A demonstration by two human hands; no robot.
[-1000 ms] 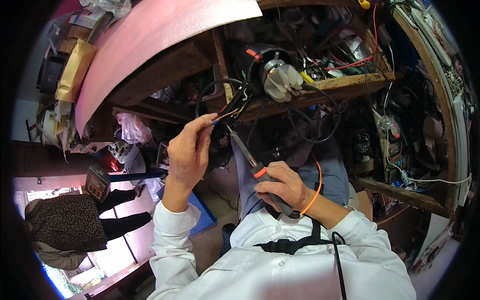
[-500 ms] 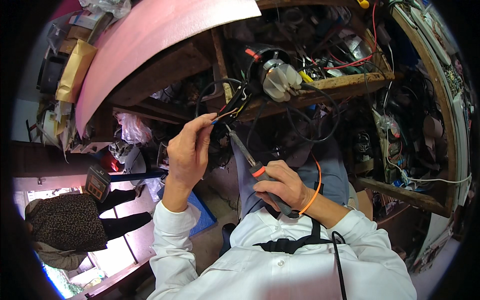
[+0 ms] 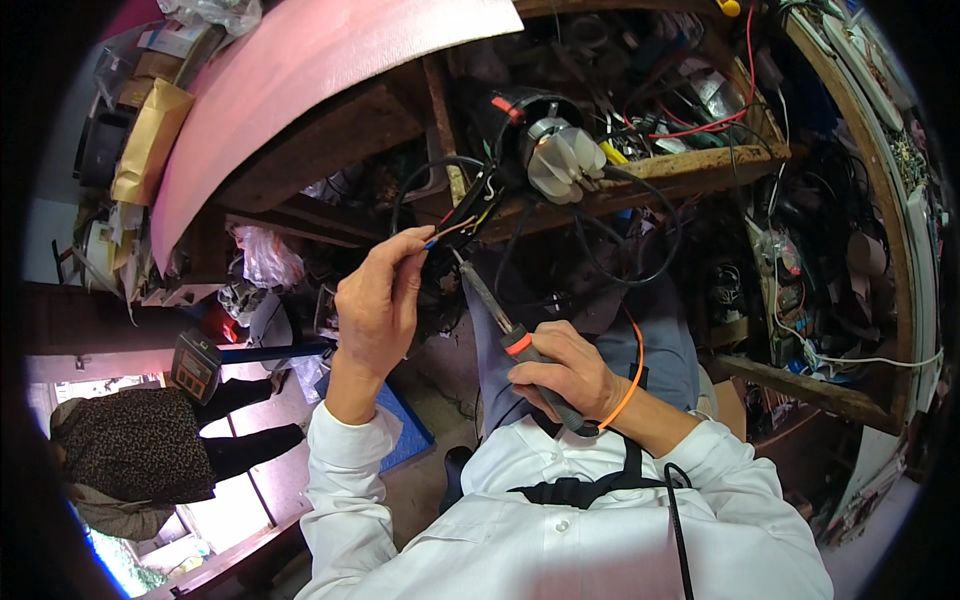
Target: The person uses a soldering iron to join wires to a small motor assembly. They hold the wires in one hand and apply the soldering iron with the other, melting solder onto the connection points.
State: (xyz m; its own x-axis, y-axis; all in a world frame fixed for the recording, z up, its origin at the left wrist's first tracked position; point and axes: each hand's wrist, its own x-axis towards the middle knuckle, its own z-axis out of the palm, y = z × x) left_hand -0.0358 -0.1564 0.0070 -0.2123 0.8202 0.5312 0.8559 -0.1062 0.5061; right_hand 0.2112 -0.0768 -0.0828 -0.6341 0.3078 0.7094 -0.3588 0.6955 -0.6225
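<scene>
My left hand pinches a thin wire with a blue section between thumb and fingertips. That wire runs up to a bundle of wires beside a power tool's motor, which has a pale fan and sits in an open black housing. My right hand is closed around the dark handle of a soldering iron with an orange-red band. Its tip points up and left, just short of my left fingertips. An orange cord leaves the handle's lower end.
The motor rests by the wooden edge of a drawer full of tools and wires. A black cable loops below it. A pink sheet-topped table lies at upper left. Another person stands at far left. A second wooden-framed tray is at right.
</scene>
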